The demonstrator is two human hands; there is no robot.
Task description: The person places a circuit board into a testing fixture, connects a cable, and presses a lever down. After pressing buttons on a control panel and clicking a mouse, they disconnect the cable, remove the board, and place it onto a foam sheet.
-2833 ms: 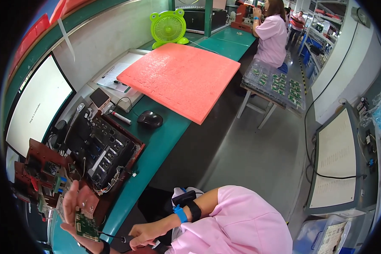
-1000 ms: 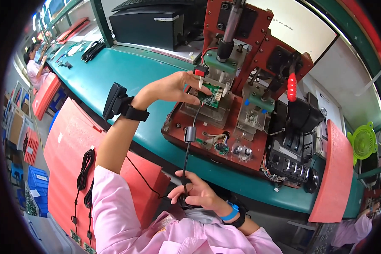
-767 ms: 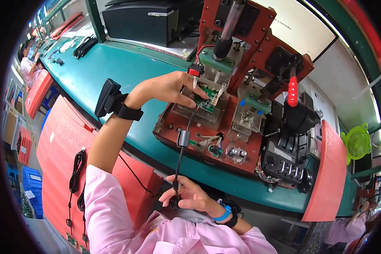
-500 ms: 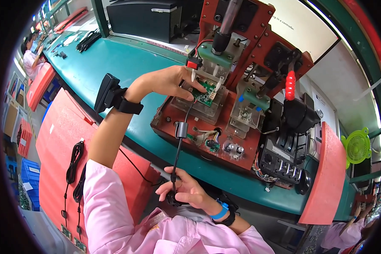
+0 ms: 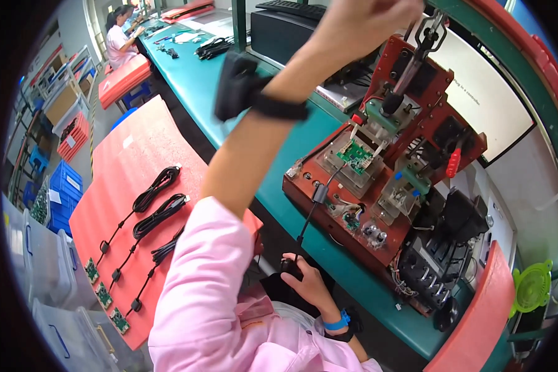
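My left hand (image 5: 369, 28) is raised at the upper edge, fingers curled beside the metal clamp lever (image 5: 429, 37) of the red test fixture (image 5: 347, 226); the picture's edge cuts off part of the grip. Below that clamp, a green circuit board (image 5: 357, 155) lies in a clear plastic nest (image 5: 338, 166). A black cable with a cylindrical ferrite core (image 5: 320, 193) runs from the board down toward me. My right hand (image 5: 313, 286), low in the middle, is closed on the cable's black coiled part (image 5: 291, 268).
Several coiled cables (image 5: 158, 189) with small boards lie on a pink foam sheet (image 5: 130, 161) at left. The fixture's second clamp has a red handle (image 5: 454, 162). Right of it stand a black switch unit (image 5: 425, 263) and a green fan (image 5: 532, 286). A co-worker (image 5: 119, 43) sits far left.
My left hand has left the circuit board and risen to the clamp lever. My right hand still holds the cable. The view has shifted, showing more of the foam sheet.
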